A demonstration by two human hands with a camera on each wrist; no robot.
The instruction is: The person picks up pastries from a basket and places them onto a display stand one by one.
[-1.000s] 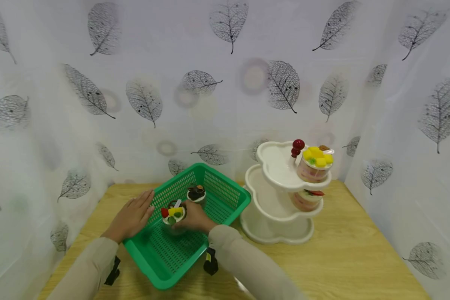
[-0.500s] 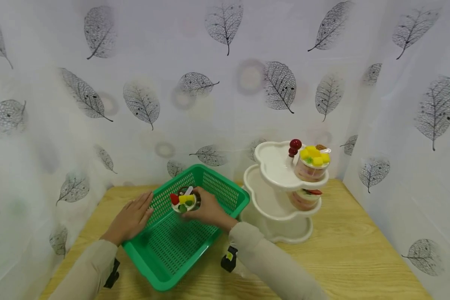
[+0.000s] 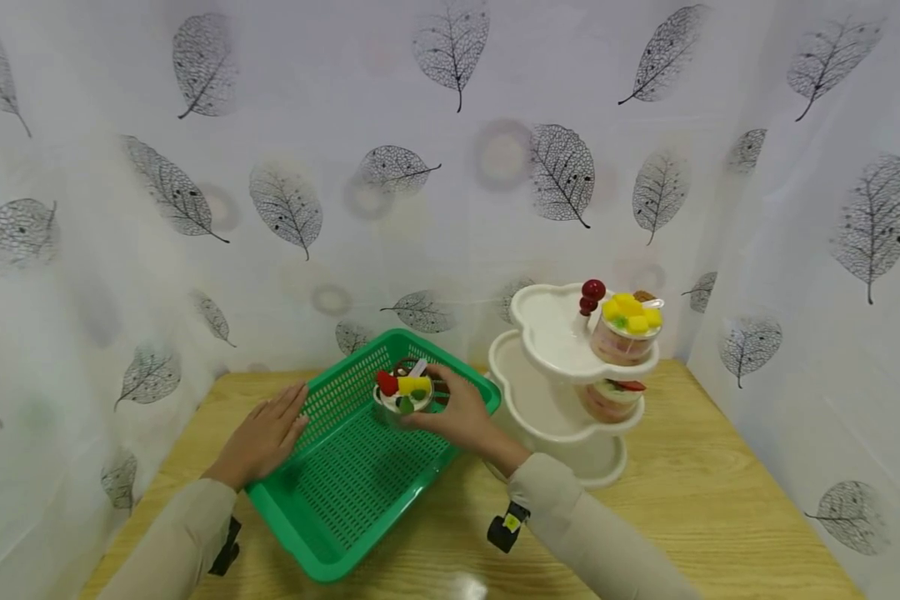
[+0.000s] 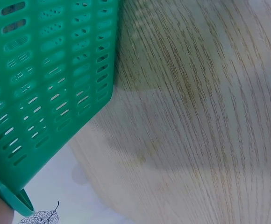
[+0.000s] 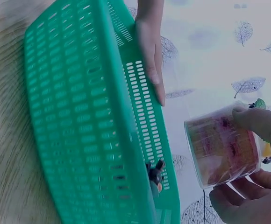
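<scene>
My right hand (image 3: 461, 412) grips a clear dessert cup (image 3: 405, 398) topped with a strawberry, yellow fruit cubes and green leaves, above the far part of the green plastic basket (image 3: 330, 571). In the right wrist view, the tilted cup (image 5: 224, 144) shows pink and brown layers, with thumb and fingers around its side. My left hand (image 3: 264, 437) rests with straight fingers on the basket's left rim. Inside the basket, the dark topping (image 5: 156, 177) of another cup shows in the right wrist view; the held cup and right hand largely hide it in the head view.
Right of the basket stands a white three-tier stand (image 3: 555, 333) with a red knob. A mango-topped dessert cup (image 3: 625, 329) sits on its top tier, another cup (image 3: 611, 400) on the middle one. A leaf-print curtain (image 3: 450, 208) surrounds the wooden table (image 3: 690, 500).
My right hand has lifted the fruit-topped cup from the basket's middle and carried it right and away, toward the stand. The left hand stays on the rim.
</scene>
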